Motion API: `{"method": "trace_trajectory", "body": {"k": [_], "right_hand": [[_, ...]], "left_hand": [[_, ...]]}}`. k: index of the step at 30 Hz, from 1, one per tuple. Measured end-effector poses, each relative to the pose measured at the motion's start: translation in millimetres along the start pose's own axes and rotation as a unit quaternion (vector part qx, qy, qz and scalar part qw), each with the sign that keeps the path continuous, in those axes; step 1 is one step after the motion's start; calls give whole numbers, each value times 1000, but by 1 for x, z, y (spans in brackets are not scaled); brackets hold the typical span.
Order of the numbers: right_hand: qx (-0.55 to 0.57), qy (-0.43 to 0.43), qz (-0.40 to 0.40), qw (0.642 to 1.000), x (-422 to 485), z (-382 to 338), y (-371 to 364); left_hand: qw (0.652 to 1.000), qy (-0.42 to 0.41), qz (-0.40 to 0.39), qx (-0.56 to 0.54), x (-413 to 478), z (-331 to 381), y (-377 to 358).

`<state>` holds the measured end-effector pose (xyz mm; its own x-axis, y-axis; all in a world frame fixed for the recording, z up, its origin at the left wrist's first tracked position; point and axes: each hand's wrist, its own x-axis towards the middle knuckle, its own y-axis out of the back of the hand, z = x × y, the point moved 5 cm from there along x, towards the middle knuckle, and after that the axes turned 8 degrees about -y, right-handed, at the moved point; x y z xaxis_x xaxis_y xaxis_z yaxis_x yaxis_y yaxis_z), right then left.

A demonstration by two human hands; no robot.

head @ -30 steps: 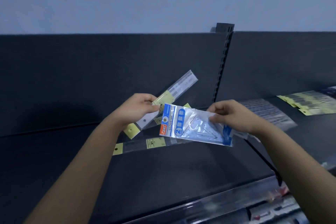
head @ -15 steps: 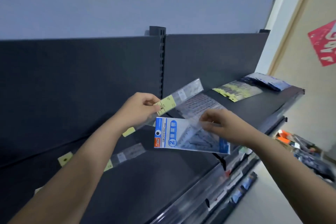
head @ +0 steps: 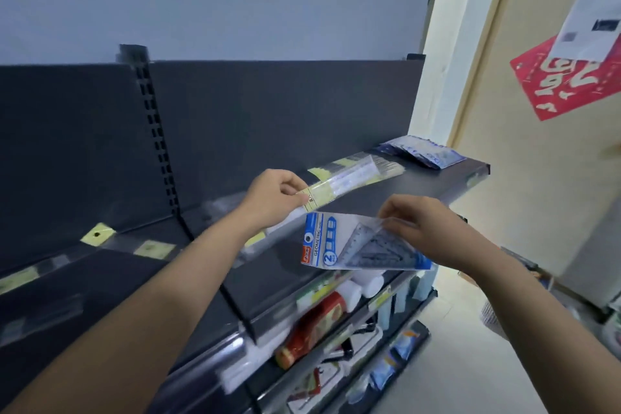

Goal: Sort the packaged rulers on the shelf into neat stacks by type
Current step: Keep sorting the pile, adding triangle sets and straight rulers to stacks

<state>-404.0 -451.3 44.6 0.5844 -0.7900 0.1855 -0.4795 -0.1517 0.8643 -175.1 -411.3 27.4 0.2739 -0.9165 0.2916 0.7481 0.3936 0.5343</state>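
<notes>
My left hand [head: 274, 197] pinches a long clear ruler pack with a yellow label [head: 336, 186], held slanting over the dark shelf [head: 396, 198]. My right hand [head: 415, 223] grips the right end of a blue and white geometric set-square pack [head: 339, 244], held just in front of the shelf edge. A stack of yellow-labelled ruler packs [head: 349, 166] lies on the shelf behind my left hand. A pile of blue set-square packs [head: 420, 151] lies at the shelf's far right end. More yellow-labelled rulers [head: 141, 247] lie loose on the left shelf section.
A slotted upright post [head: 153, 131] divides the shelf back panel. Lower shelves hold bottles and red packets [head: 319, 316]. A beige door with a red poster [head: 571, 77] stands at the right, with open floor below it.
My view has swung right, bringing the shelf's right end and the door into sight. Both hands moved right along the shelf, still holding the same packs.
</notes>
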Motion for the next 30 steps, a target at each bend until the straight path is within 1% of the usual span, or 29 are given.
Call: {"method": "trace_trajectory", "body": {"k": [3, 7, 15, 19, 21, 24, 28, 30], "right_hand": [[17, 1, -10, 1000, 12, 49, 25], [68, -2, -12, 998, 29, 104, 48], [90, -2, -15, 996, 68, 180, 58], [156, -17, -14, 987, 102, 212, 58], [183, -20, -14, 983, 123, 223, 61], [166, -17, -24, 986, 159, 236, 63], [139, -26, -59, 988, 204, 252, 59], [133, -26, -64, 989, 222, 259, 56]], "left_hand": [[1000, 8, 7, -1, 30, 15, -43], [999, 27, 14, 13, 64, 23, -88], [998, 44, -1, 40, 135, 12, -139], [997, 41, -22, 66, 180, -1, -161], [995, 36, -48, 78, 202, -10, -175], [992, 40, -80, 85, 229, -23, -194], [987, 52, -74, 133, 255, -41, -200], [984, 57, -77, 147, 264, -50, -199]]}}
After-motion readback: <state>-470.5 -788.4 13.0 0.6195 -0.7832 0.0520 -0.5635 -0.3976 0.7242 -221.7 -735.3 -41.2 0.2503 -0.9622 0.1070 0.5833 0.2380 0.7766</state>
